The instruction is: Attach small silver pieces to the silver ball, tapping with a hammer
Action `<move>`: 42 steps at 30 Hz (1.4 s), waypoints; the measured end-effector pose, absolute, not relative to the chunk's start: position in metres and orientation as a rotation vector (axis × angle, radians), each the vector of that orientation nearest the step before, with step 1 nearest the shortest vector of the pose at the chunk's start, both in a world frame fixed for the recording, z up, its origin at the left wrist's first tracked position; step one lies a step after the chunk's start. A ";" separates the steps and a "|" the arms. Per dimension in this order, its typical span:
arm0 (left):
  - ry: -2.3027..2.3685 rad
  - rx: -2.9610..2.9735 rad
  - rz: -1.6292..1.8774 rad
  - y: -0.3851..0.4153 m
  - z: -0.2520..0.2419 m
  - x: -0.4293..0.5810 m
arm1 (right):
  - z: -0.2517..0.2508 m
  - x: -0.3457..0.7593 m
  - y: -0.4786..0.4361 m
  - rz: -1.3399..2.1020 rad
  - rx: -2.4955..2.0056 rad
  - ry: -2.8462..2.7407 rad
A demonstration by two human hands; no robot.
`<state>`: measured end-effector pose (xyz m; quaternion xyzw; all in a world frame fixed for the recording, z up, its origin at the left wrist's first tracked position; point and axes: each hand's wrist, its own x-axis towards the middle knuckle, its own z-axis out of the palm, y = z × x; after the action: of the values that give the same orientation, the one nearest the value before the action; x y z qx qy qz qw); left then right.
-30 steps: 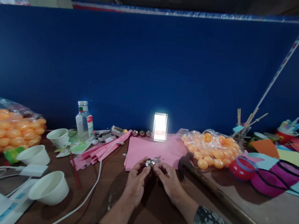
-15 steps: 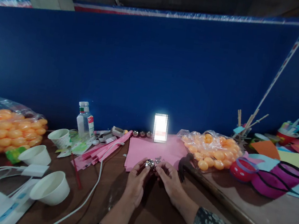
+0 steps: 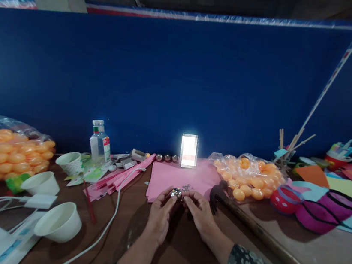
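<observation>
Left hand [image 3: 158, 220] pinched shiny ball [image 3: 176, 192], right hand [image 3: 201, 215] alongside, its grip unclear to me, pink paper [image 3: 186, 177] lay at twelve o'clock

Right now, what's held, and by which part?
The left hand pinches a shiny, round metallic piece by its near left edge; whether the right hand holds anything cannot be told.

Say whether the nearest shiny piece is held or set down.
Held: the left hand grips the shiny piece between thumb and fingers.

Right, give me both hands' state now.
Left hand: closed, holding a shiny rounded object.
Right hand: curled beside it; whether it holds anything cannot be told.
</observation>
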<state>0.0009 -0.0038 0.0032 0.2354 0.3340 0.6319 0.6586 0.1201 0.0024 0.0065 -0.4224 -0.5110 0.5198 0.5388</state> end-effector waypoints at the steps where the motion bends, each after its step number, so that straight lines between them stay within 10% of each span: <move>1: 0.761 0.532 1.429 -0.004 0.003 0.001 | 0.007 0.120 0.002 1.239 -1.006 -1.215; 42: 0.749 0.539 1.449 -0.005 0.006 0.000 | 0.005 0.119 0.000 0.963 -0.951 -1.447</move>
<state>-0.0001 -0.0047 0.0057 0.2377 0.3300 0.6385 0.6534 0.1193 0.0000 0.0050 -0.4014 -0.6108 0.4064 0.5484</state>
